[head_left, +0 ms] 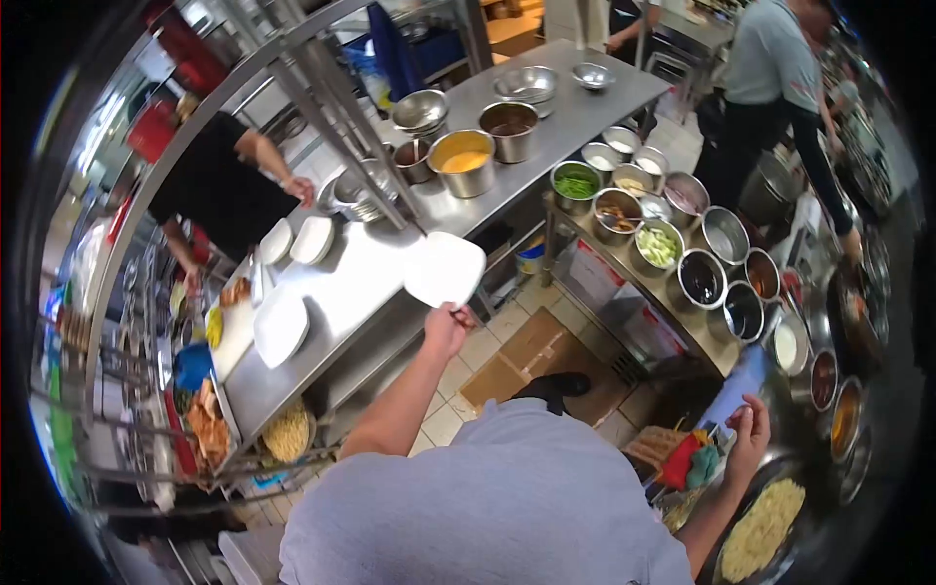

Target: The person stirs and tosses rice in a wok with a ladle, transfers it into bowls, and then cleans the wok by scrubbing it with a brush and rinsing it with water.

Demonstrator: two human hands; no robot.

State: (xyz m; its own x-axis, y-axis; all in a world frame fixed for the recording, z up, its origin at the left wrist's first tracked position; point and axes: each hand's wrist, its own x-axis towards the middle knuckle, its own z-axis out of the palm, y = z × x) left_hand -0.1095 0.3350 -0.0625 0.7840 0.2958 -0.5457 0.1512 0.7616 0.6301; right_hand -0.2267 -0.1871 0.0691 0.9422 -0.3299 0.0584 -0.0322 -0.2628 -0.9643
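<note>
My left hand (448,329) grips a white plate (444,271) by its near edge, thumb and fingers at the rim. The plate is held out beside the steel counter (366,283), overlapping its edge in this view. On my other side, my right hand (749,434) is raised with its fingers loosely bent and apart, nothing visible in them. Below it, a dark pan (721,565) holds a pale yellow, shredded-looking food (765,531). Red and green cloths (687,462) hang just left of my right wrist.
A stack of white plates (281,327) stands on the counter, near a pot of orange liquid (462,164). Several ingredient containers (658,246) crowd the right-hand table. One person (229,175) stands across the counter; another (775,88) works at the far right. Cardboard (536,356) covers floor tiles.
</note>
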